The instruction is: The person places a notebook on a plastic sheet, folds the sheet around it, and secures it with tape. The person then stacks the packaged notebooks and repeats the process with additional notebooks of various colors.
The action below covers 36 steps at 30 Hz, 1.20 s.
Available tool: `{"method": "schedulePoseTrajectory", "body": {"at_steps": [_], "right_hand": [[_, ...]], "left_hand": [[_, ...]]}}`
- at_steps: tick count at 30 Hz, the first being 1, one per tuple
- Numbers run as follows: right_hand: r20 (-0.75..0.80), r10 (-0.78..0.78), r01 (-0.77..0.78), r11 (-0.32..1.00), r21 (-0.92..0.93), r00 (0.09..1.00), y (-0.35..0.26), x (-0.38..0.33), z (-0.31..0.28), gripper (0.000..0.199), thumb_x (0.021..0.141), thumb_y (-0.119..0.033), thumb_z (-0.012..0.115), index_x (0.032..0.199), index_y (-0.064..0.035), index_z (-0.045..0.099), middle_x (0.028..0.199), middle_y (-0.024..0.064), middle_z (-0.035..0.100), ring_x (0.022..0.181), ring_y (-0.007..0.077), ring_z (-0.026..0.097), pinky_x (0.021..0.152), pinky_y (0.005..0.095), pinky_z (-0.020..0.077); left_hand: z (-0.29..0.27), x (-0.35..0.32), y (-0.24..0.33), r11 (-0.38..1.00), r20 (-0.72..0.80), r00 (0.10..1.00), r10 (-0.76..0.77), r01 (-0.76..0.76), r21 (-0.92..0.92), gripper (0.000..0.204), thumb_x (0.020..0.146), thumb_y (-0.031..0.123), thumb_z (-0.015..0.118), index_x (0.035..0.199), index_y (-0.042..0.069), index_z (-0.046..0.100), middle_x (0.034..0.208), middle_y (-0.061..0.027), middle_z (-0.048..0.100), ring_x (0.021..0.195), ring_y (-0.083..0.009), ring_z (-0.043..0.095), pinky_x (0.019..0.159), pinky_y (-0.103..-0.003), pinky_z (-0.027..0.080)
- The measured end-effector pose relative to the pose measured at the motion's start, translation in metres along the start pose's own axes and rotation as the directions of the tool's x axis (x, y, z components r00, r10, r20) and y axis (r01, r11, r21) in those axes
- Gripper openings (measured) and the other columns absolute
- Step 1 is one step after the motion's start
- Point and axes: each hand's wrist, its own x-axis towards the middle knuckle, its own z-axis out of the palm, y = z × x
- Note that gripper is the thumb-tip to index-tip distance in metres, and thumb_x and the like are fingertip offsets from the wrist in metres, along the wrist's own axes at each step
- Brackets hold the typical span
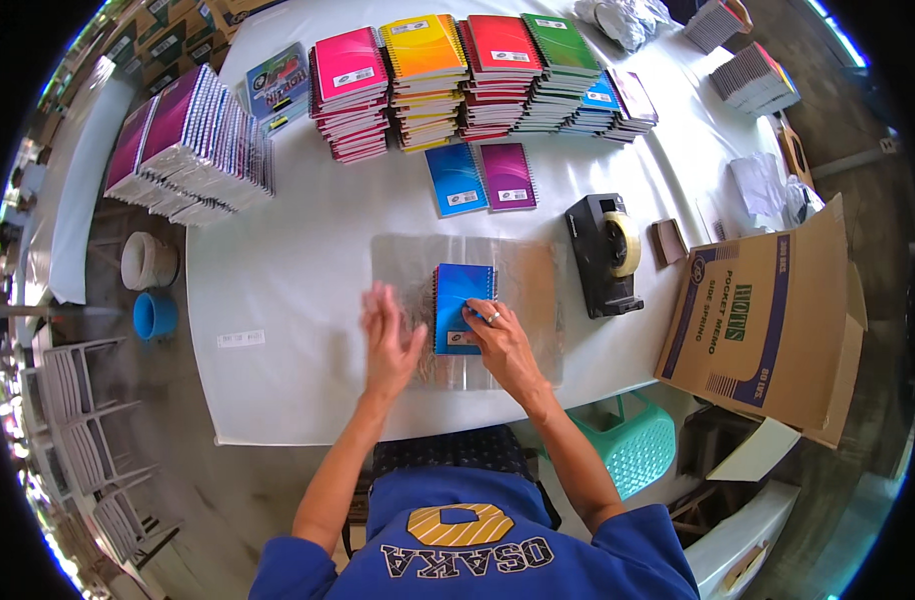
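Nearest the camera spreads a blue shirt [478, 530], with bare forearms reaching past it over a white-covered table [308, 330]; stacks of coloured spiral notebooks [428, 85] line its far side, and bundles of purple notebooks [188, 150] stand at the left; a black tape dispenser [600, 255] sits to the right, near an open brown carton [763, 320] that leans at the table's right edge; beyond the table, on the grey floor, are a green stool [638, 445], a blue bucket [156, 315] and pale chairs [73, 390].

On a clear plastic sheet [530, 290], near the table's front edge, lies a blue notebook [463, 285], flat; its long axis runs straight away from the person, its label end toward them, with coils showing along both long sides; the left hand [390, 345], blurred, is spread wide just beside it; the right hand [500, 335] rests bent fingers on its right part; whether they grip, I cannot tell.
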Motion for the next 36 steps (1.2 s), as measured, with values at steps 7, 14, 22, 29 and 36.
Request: {"method": "schedulePoseTrajectory", "body": {"at_steps": [7,14,22,29,36], "right_hand": [[-0.023,-0.084,0.084,0.996,0.003,0.996,-0.007,0.004,0.004,0.027,0.075,0.000,0.066,0.101,0.0040,0.062,0.115,0.0090,0.054,0.105,0.0280,0.055,0.083,0.0387,0.0457],[-0.017,-0.089,0.089,0.996,-0.008,0.996,0.002,0.002,0.001,0.027,0.075,0.002,0.067,0.101,0.0051,0.062,0.116,0.0096,0.054,0.105,0.0278,0.055,0.083,0.0391,0.0461],[-0.011,-0.096,0.096,0.995,0.003,0.995,0.001,0.001,0.004,0.029,0.075,0.001,0.067,0.103,0.0053,0.061,0.117,0.0102,0.054,0.106,0.0281,0.054,0.085,0.0394,0.0457],[-0.010,-0.135,0.135,0.989,-0.061,0.991,0.000,0.000,0.003,0.028,0.076,0.002,0.065,0.104,0.0056,0.061,0.118,0.0111,0.053,0.107,0.0284,0.054,0.086,0.0395,0.0454],[-0.002,-0.149,0.148,0.986,-0.076,0.989,-0.003,-0.001,0.004,0.030,0.076,0.005,0.062,0.106,0.0057,0.059,0.118,0.0114,0.052,0.107,0.0283,0.053,0.086,0.0394,0.0449]], "left_hand": [[-0.028,-0.064,-0.040,0.617,0.135,0.990,0.041,-0.132,0.776,0.067,0.087,0.035,0.065,0.146,0.018,0.040,0.156,-0.0016,0.027,0.144,-0.0417,0.016,0.109,-0.066,0.016],[-0.046,-0.068,-0.003,0.777,0.138,0.984,-0.109,-0.002,0.629,0.061,0.080,0.030,0.071,0.138,0.028,0.051,0.151,0.0050,0.037,0.144,-0.0369,0.020,0.110,-0.065,0.017],[-0.044,-0.069,-0.036,0.705,0.124,0.984,0.130,-0.180,0.686,0.044,0.079,0.030,0.072,0.121,0.026,0.066,0.139,0.0114,0.052,0.140,-0.0304,0.032,0.110,-0.061,0.023],[-0.047,-0.063,-0.044,0.675,0.123,0.950,0.288,-0.293,0.677,0.035,0.085,0.027,0.065,0.120,0.024,0.067,0.129,0.0092,0.061,0.133,-0.0280,0.043,0.110,-0.057,0.026],[-0.047,-0.076,-0.027,0.710,0.117,0.946,0.301,-0.304,0.635,0.032,0.089,0.015,0.062,0.119,0.022,0.067,0.129,0.0052,0.061,0.118,-0.0243,0.057,0.107,-0.046,0.037]]}}
